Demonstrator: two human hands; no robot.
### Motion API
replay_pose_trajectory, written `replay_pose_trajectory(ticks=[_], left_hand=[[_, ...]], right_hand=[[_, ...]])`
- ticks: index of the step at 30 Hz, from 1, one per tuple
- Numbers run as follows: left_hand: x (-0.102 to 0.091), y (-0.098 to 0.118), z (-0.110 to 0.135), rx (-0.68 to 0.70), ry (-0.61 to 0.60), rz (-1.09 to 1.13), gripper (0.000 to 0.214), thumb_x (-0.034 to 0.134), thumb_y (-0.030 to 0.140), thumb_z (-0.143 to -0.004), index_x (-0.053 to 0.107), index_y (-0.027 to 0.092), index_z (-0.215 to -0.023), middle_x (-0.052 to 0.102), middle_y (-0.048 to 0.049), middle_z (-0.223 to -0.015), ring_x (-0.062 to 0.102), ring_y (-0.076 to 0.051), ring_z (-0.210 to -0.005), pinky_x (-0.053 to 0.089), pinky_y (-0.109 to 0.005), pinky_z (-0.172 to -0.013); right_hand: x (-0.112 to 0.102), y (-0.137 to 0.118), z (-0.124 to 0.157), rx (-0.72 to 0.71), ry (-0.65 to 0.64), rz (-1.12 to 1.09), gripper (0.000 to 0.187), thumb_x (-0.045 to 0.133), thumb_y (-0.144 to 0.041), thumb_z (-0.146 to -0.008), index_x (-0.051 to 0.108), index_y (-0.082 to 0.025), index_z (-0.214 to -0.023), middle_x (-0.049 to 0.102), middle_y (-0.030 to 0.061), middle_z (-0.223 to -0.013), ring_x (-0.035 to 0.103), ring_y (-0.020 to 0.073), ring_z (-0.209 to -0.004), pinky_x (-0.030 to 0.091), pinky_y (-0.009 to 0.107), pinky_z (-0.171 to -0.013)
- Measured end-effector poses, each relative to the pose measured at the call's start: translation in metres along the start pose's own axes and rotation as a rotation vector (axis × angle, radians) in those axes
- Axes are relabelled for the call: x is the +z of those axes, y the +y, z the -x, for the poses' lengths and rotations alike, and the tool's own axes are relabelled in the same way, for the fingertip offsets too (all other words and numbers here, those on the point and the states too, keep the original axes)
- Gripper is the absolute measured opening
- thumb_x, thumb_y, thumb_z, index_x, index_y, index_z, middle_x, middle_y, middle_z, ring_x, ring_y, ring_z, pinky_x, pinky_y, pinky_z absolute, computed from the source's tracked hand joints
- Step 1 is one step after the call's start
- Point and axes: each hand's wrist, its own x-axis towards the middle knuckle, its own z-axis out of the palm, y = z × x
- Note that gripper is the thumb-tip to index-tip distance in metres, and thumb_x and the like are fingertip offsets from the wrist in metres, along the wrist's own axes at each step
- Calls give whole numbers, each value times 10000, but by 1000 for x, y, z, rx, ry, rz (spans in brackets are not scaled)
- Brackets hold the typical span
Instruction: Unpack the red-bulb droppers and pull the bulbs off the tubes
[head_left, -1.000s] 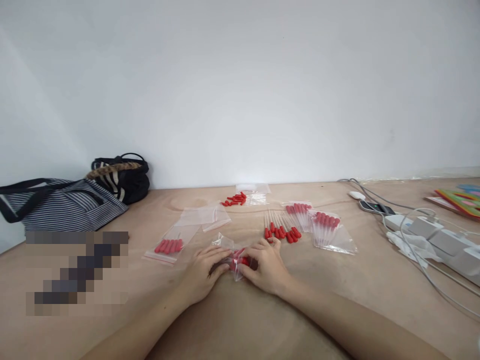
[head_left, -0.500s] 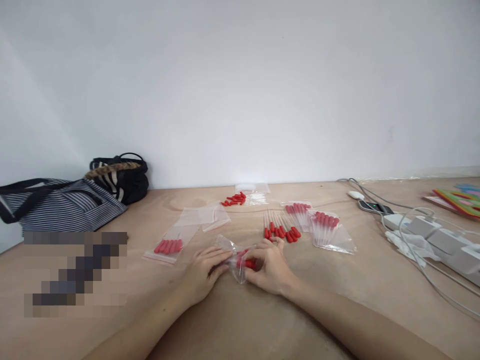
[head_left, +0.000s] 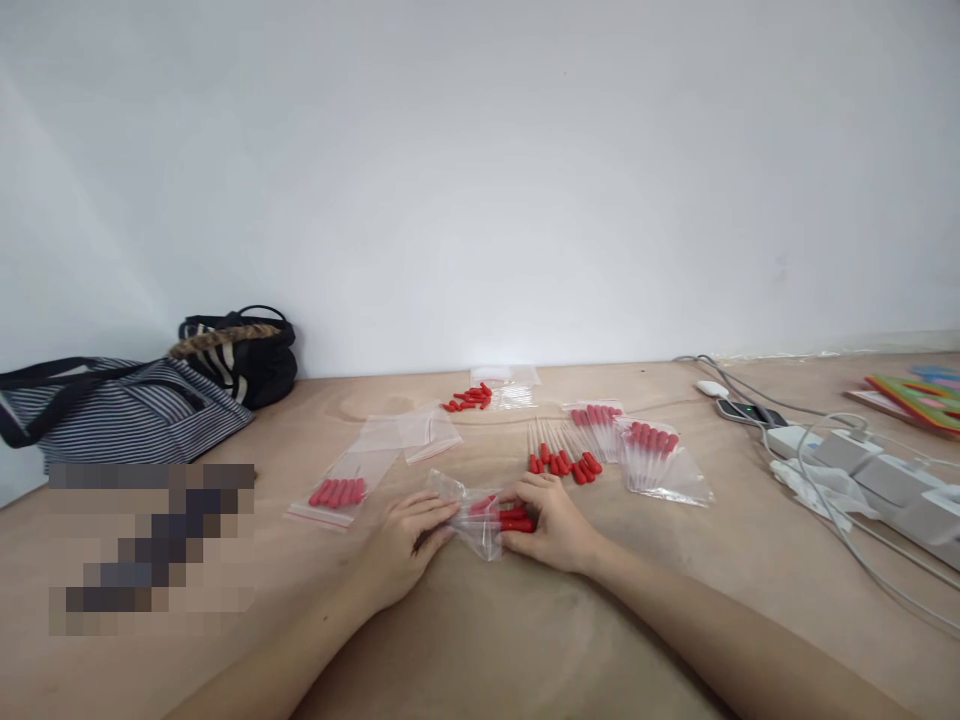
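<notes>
My left hand point(head_left: 409, 545) is closed on the left end of a clear plastic bag point(head_left: 480, 543). My right hand point(head_left: 551, 525), at the bag's other end, has its fingers round several droppers with red rubber bulbs point(head_left: 517, 522). Part of this bunch lies inside the bag, and some bulbs stick out at its mouth. My fingers partly hide them. Just beyond my right hand lie loose red-bulbed droppers point(head_left: 581, 467) with thin clear stems. Two filled bags lie to their right, the nearer a bag of droppers point(head_left: 652, 440). Left of my hands is another bag with red bulbs point(head_left: 337, 493).
Flat clear bags point(head_left: 397, 432) lie beyond my left hand. Loose red bulbs point(head_left: 469, 399) sit by clear stems point(head_left: 514, 396) near the wall. A striped bag point(head_left: 142, 410) stands at left. At right are a power strip point(head_left: 885, 480), cables and tissue point(head_left: 821, 487).
My right hand has shifted slightly right, and more of the red bulbs now shows between it and the bag. My left hand has stayed nearly in place.
</notes>
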Motion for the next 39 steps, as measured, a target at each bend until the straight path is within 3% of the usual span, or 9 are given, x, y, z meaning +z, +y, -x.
replay_pose_trajectory(ticks=[8, 14, 20, 23, 26, 29, 31, 35, 39], left_hand=[[0, -2, 1, 11, -9, 23, 286, 471, 266, -839, 606, 284, -1091, 652, 0, -1078, 541, -237, -1074, 432, -465, -917], [0, -3, 2, 22, 44, 7, 292, 453, 223, -836, 619, 284, -1068, 664, 10, -1051, 566, -206, -1039, 457, -414, -900], [-4, -5, 2, 28, 51, -36, 282, 464, 239, -830, 627, 289, -1056, 669, 20, -1039, 582, -211, -1020, 475, -406, -882], [-4, -8, 5, 22, 58, -60, 283, 462, 244, -833, 624, 290, -1060, 667, 19, -1041, 585, -216, -1015, 475, -417, -880], [-4, -10, 7, 20, 76, -76, 289, 462, 234, -831, 620, 298, -1064, 667, 23, -1044, 583, -211, -1019, 474, -411, -886], [-5, -10, 7, 11, 56, -77, 292, 462, 227, -827, 622, 287, -1064, 664, 16, -1050, 580, -219, -1025, 471, -427, -887], [-6, -9, 7, 3, 39, -75, 293, 456, 231, -830, 621, 277, -1068, 662, 11, -1054, 577, -225, -1029, 469, -440, -887], [-6, -10, 7, 11, 37, -76, 294, 447, 242, -838, 616, 281, -1076, 664, 11, -1051, 576, -222, -1028, 465, -436, -891], [-1, -16, 8, 39, 76, -74, 289, 441, 260, -845, 619, 296, -1069, 667, 12, -1046, 578, -212, -1021, 467, -415, -887]], right_hand=[[-4, 8, 3, -109, -19, -20, 118, 576, -113, -658, 566, -208, -728, 638, -35, -755, 568, 118, -713, 351, 325, -804], [-29, 21, 3, -372, 8, 36, 140, 510, -96, -643, 572, -198, -717, 619, 25, -779, 563, 142, -757, 410, 322, -785], [-67, 39, -1, -127, -85, -175, 127, 550, -98, -633, 601, -181, -714, 628, 26, -779, 584, 135, -718, 449, 237, -616], [-88, 51, -7, -36, 15, -214, 85, 574, -140, -644, 603, -177, -715, 621, 16, -736, 576, 133, -684, 452, 249, -625], [-94, 58, -14, 41, 207, -159, 46, 577, -176, -647, 589, -174, -692, 610, 12, -704, 566, 137, -666, 448, 258, -623], [-78, 53, -22, 82, 396, 37, 19, 556, -169, -648, 569, -180, -654, 591, 7, -663, 547, 138, -646, 428, 259, -612], [-55, 46, -27, 60, 434, 218, 54, 532, -148, -659, 553, -181, -622, 566, 5, -630, 522, 134, -624, 405, 257, -605], [-9, 37, -33, -38, 385, 560, 137, 479, -108, -728, 577, -168, -655, 588, 44, -724, 514, 152, -714, 361, 304, -751], [15, 40, -35, -59, 294, 743, 171, 459, -100, -769, 612, -163, -727, 587, 61, -751, 500, 159, -709, 304, 324, -773]])
